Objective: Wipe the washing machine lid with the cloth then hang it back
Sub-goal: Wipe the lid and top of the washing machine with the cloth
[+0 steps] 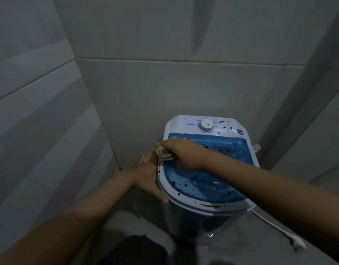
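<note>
I'm gripping bunched cloth [164,153] in right hand [181,153], pressing it on lid [203,180] rim at 9 o'clock. Left hand [150,176] lying flat, fingers spread, bracing washer [184,217] side. Brown spots dotting blue lid.

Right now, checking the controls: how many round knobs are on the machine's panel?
2: a large dial mid-panel, and a small round knob at the panel's right end. None looks hidden.
</note>
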{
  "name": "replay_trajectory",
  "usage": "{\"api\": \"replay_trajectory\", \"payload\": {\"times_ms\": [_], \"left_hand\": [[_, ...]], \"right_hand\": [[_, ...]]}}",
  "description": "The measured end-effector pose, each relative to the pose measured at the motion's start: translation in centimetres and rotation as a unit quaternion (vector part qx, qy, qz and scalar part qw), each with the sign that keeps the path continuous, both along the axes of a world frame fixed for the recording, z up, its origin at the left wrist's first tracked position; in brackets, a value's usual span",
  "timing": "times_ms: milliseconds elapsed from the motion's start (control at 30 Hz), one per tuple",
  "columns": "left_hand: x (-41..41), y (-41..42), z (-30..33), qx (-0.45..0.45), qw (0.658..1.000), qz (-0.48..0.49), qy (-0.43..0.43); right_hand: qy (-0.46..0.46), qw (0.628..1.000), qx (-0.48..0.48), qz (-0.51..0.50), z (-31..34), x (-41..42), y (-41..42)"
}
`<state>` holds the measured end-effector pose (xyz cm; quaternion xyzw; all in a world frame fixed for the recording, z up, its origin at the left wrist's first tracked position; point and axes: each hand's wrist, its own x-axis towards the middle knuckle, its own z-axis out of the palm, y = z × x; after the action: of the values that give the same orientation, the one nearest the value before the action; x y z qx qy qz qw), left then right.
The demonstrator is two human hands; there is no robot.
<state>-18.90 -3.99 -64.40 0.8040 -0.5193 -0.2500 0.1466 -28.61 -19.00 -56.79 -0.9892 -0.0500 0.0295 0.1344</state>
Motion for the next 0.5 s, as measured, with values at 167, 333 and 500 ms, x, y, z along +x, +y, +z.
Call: {"api": "replay_trajectory", "payload": {"times_ms": [167, 333, 500], "left_hand": [[0.3, 0.2, -0.6, 0.014, 1.0, 0.027, 0.002], [-0.5, 0.1, 0.6, 0.019, 1.0, 0.006, -0.015], [-0.7, 0.1, 0.7, 0.011, 0.999, 0.045, -0.015]], "right_hand": [[-0.022, 0.999, 0.029, 0.032, -0.5, -2.6, 1.9], [-0.036, 0.997, 0.034, 0.056, -1.3, -4.7, 2.8], [-0.045, 0.995, 0.05, 0.072, -2.5, -6.9, 2.8]]}}
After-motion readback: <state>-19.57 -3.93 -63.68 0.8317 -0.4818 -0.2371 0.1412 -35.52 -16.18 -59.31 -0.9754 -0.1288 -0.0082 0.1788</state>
